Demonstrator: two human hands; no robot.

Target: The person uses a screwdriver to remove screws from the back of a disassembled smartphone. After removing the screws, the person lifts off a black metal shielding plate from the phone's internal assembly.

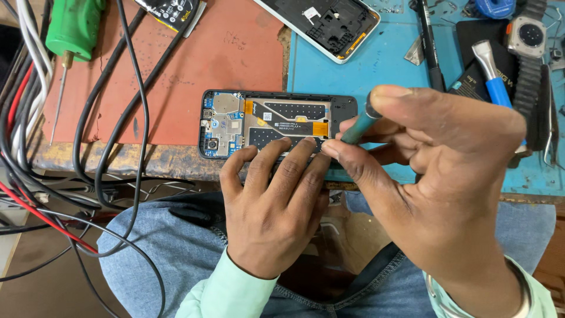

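Note:
An opened phone [268, 118] lies face down at the bench's front edge, its circuit board, metal shields and an orange flex cable exposed. My left hand [271, 206] rests on the phone's near edge, fingers spread flat and pressing it down. My right hand [435, 171] pinches a small teal-handled screwdriver [360, 125], its tip angled down at the phone's right end. The tip itself is hidden behind my fingers.
A red-brown mat [176, 65] and a blue mat [376, 65] cover the bench. A white phone frame [329, 23], a green-handled tool [73, 29], a blue-handled tool [491, 73], a smartwatch [529, 41] and tweezers lie around. Black, white and red cables [118, 135] hang at left.

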